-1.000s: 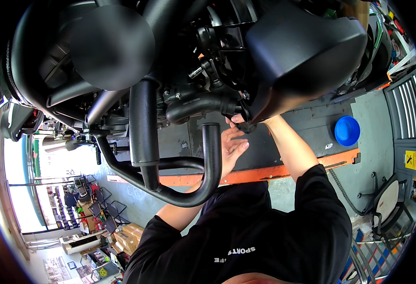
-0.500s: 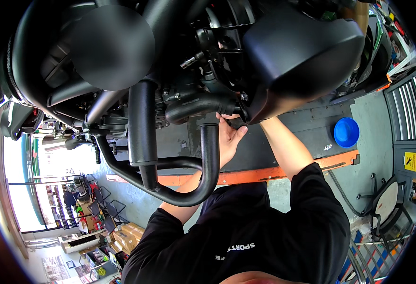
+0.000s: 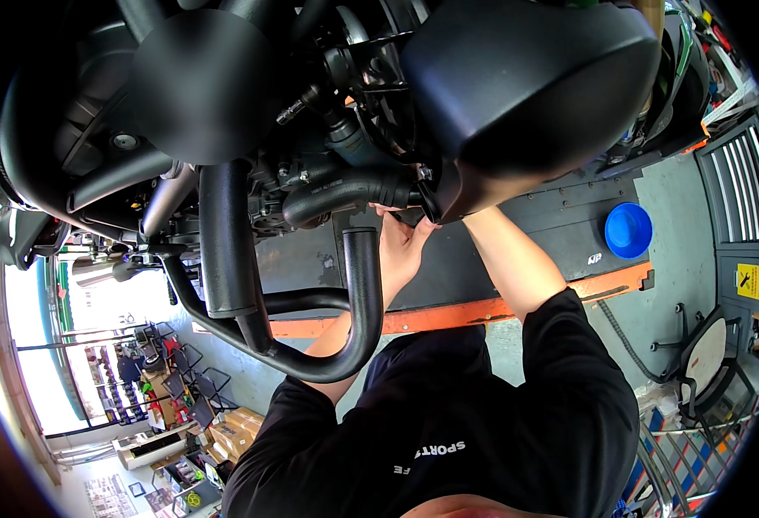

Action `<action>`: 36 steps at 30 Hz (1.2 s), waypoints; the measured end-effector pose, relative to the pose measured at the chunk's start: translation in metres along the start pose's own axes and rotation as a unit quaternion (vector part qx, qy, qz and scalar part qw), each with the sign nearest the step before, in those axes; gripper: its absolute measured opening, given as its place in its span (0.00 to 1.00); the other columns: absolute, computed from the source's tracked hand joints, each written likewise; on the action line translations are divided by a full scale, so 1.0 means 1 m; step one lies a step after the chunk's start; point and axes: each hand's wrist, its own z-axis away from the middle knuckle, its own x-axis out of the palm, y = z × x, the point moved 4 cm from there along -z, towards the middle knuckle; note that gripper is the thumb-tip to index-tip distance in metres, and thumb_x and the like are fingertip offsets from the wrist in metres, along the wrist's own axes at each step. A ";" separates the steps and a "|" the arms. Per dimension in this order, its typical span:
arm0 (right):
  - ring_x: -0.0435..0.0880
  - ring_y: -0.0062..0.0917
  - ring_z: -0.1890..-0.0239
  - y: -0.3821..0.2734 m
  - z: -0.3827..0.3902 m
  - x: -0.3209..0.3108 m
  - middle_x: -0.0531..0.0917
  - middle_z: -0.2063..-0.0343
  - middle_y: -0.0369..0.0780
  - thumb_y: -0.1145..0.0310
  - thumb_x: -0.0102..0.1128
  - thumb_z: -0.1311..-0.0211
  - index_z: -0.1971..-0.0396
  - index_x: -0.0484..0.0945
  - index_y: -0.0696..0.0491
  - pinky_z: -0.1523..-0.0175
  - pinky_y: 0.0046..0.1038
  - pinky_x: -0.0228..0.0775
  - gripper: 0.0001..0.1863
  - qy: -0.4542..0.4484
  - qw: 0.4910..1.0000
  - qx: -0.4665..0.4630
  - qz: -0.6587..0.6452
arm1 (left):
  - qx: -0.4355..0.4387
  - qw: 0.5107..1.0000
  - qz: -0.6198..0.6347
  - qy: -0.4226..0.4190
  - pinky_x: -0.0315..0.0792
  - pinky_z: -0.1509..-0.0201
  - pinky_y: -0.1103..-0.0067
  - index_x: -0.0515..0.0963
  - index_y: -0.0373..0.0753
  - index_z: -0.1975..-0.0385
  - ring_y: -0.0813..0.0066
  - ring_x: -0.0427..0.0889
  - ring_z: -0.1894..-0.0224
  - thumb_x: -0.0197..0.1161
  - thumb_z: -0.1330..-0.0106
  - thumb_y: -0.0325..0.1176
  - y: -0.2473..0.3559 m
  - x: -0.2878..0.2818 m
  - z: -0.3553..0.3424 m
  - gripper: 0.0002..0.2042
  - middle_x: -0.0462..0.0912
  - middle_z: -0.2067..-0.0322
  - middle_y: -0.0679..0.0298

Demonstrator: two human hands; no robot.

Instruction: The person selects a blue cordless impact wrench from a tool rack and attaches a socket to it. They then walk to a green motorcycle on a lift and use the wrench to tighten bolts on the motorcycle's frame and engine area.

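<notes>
Reaching forward, arms angled inward, hands partly hidden behind black motorcycle parts.

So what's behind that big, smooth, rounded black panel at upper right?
The bare right forearm and flat, dark grey, orange-edged platform extend behind the panel. The right hand is mostly or wholly covered there, so its grip cannot be seen.

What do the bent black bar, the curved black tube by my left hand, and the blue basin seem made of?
Bent black bar: probably metal with a satin coating, given its even sheen. Curved black tube: likely rubber, from its smooth matte bend; coated metal is possible. Blue basin: seemingly smooth plastic, uniformly coloured.
</notes>
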 end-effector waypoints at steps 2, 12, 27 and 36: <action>0.85 0.21 0.64 -0.006 0.001 -0.001 0.88 0.66 0.35 0.62 0.79 0.39 0.61 0.86 0.56 0.54 0.25 0.76 0.14 0.005 1.000 -0.011 0.014 | 0.025 0.999 0.030 -0.008 0.79 0.42 0.71 0.67 0.32 0.43 0.71 0.85 0.51 0.59 0.20 0.29 0.002 0.001 -0.002 0.13 0.83 0.52 0.60; 0.85 0.20 0.64 -0.035 0.013 -0.005 0.88 0.66 0.34 0.62 0.79 0.40 0.62 0.86 0.55 0.54 0.25 0.76 0.14 0.034 0.993 -0.062 0.092 | 0.039 0.997 -0.064 -0.002 0.71 0.39 0.77 0.67 0.35 0.41 0.79 0.78 0.47 0.57 0.20 0.26 0.024 -0.005 -0.005 0.13 0.80 0.50 0.65; 0.83 0.20 0.59 0.009 0.036 0.022 0.86 0.64 0.34 0.64 0.82 0.42 0.56 0.85 0.56 0.50 0.25 0.75 0.19 -0.002 0.984 0.134 -0.122 | -0.001 0.998 -0.064 0.005 0.71 0.36 0.76 0.66 0.36 0.36 0.77 0.79 0.42 0.57 0.20 0.23 0.011 -0.021 -0.002 0.17 0.80 0.46 0.64; 0.82 0.19 0.59 0.013 0.067 0.021 0.85 0.60 0.34 0.69 0.76 0.36 0.51 0.82 0.59 0.51 0.27 0.77 0.17 -0.001 0.961 0.183 -0.210 | -0.043 0.999 0.013 -0.022 0.73 0.40 0.78 0.71 0.33 0.42 0.79 0.80 0.44 0.58 0.21 0.24 -0.029 -0.008 0.019 0.12 0.83 0.48 0.63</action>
